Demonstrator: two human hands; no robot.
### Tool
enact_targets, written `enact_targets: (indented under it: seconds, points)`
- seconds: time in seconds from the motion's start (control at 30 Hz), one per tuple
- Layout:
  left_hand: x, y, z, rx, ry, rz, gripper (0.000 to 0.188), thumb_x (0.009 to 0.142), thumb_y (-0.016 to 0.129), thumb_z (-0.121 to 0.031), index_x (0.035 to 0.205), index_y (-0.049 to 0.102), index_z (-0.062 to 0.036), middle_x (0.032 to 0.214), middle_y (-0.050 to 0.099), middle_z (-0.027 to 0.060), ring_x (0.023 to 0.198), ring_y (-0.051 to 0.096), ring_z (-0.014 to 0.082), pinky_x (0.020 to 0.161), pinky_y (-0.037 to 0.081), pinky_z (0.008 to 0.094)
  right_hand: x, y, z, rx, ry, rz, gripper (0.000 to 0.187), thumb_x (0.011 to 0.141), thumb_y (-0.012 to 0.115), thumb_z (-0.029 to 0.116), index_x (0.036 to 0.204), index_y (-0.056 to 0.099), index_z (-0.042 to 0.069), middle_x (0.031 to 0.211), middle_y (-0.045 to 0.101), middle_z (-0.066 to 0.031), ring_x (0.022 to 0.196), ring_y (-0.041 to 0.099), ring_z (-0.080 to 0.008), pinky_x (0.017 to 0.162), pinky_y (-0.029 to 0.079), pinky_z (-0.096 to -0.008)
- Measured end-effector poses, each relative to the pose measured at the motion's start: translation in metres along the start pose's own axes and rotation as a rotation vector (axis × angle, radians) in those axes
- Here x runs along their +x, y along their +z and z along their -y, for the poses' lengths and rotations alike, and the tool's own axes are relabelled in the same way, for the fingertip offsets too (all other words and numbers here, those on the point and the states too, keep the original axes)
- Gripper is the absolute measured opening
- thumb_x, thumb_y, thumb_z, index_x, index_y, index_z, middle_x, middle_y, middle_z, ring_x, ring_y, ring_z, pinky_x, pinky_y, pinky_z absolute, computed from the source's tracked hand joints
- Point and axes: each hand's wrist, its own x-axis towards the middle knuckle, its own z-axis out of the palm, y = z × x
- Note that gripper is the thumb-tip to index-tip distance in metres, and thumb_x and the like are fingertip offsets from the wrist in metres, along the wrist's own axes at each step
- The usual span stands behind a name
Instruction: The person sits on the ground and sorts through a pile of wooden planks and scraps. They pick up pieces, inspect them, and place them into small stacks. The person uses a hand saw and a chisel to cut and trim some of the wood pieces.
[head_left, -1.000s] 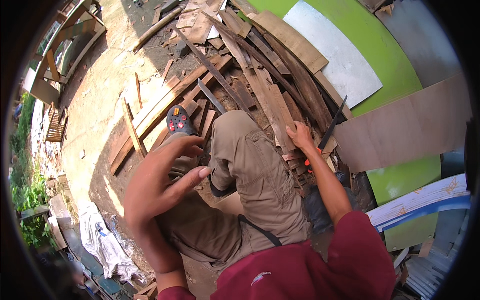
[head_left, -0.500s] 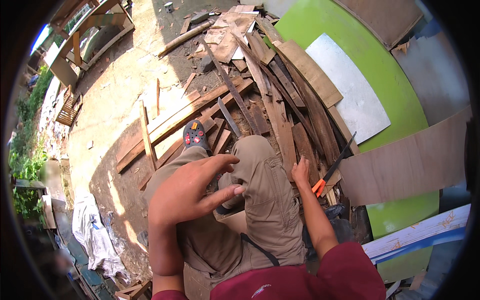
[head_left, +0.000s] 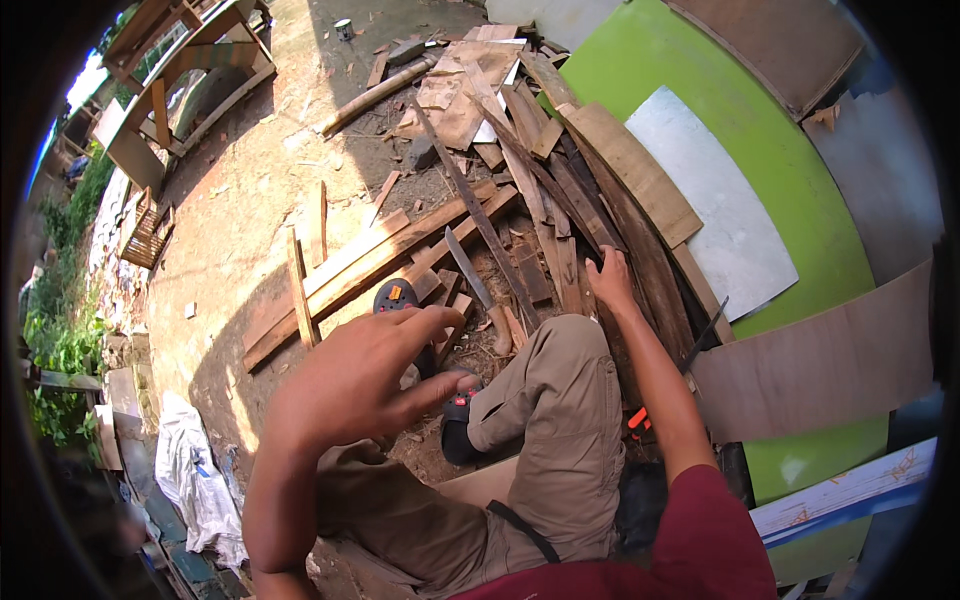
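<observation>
My left hand (head_left: 375,375) hovers over my left knee, holding nothing, its thumb and fingers curved and apart. My right hand (head_left: 610,280) reaches into the heap of scrap wood, thumb and fingers closed round the lower end of a narrow dark wooden strip (head_left: 560,195). Its fingertips are partly hidden by the wood. In front of my feet lies a machete (head_left: 468,268) with a wooden handle, its blade pointing away to the left. Beside my right forearm rests a handsaw with an orange handle (head_left: 638,420), partly covered by the arm.
Long timber planks (head_left: 385,265) lie ahead to the left. A large green panel (head_left: 720,130) and a white sheet (head_left: 700,190) are on the right. A wooden frame (head_left: 190,90) stands at the far left, and a white sack (head_left: 192,480) lies at the left.
My right hand has moved forward, away from beside the saw handle to the wood heap. My right knee has lowered and shifted, exposing the machete handle. My left hand has come slightly left and stays empty.
</observation>
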Motion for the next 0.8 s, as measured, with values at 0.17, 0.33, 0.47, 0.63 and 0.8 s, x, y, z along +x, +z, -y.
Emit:
enact_targets:
  seconds: [0.17,0.33,0.47,0.63,0.8]
  points:
    - [0.024,0.005,0.038,0.050,-0.162,0.328,0.059,0.093,0.068,-0.053,0.129,0.060,-0.0063,0.109,0.073,0.0163,0.103,0.070,0.0340,0.088,0.055,0.0429,0.064,0.013,0.008,-0.289,0.031,0.002,0.056,0.091,0.069,0.025,0.135,0.048,-0.002,0.137,0.050,-0.0259,0.129,0.049,-0.0423,0.106,0.043,-0.0506]
    - [0.039,-0.001,0.037,-0.051,-0.202,0.412,0.062,0.095,0.063,-0.058,0.132,0.057,-0.0087,0.109,0.073,0.0161,0.103,0.070,0.0362,0.088,0.055,0.0439,0.092,0.029,0.004,-0.587,0.226,0.205,0.074,0.091,0.073,0.024,0.150,0.035,0.001,0.147,0.044,-0.0229,0.138,0.044,-0.0376,0.110,0.040,-0.0511]
    - [0.042,-0.004,0.039,-0.036,-0.176,0.423,0.063,0.095,0.063,-0.057,0.132,0.056,-0.0062,0.108,0.072,0.0181,0.102,0.070,0.0373,0.088,0.055,0.0444,0.099,0.028,0.004,-0.575,0.300,0.249,0.080,0.088,0.077,0.021,0.152,0.031,0.003,0.151,0.040,-0.0230,0.140,0.043,-0.0379,0.111,0.040,-0.0541]
    - [0.044,-0.008,0.031,-0.069,-0.140,0.437,0.065,0.095,0.062,-0.057,0.132,0.056,-0.0037,0.105,0.071,0.0205,0.101,0.069,0.0388,0.086,0.054,0.0453,0.098,0.012,0.006,-0.527,0.283,0.297,0.072,0.088,0.077,0.022,0.146,0.041,-0.001,0.144,0.048,-0.0235,0.134,0.049,-0.0401,0.109,0.042,-0.0535]
    - [0.040,-0.009,0.033,-0.104,-0.121,0.395,0.063,0.095,0.062,-0.057,0.130,0.058,-0.0052,0.103,0.072,0.0207,0.100,0.069,0.0389,0.085,0.054,0.0454,0.096,0.023,0.004,-0.460,0.342,0.166,0.063,0.092,0.074,0.027,0.140,0.047,-0.004,0.137,0.052,-0.0259,0.126,0.055,-0.0418,0.104,0.047,-0.0531]
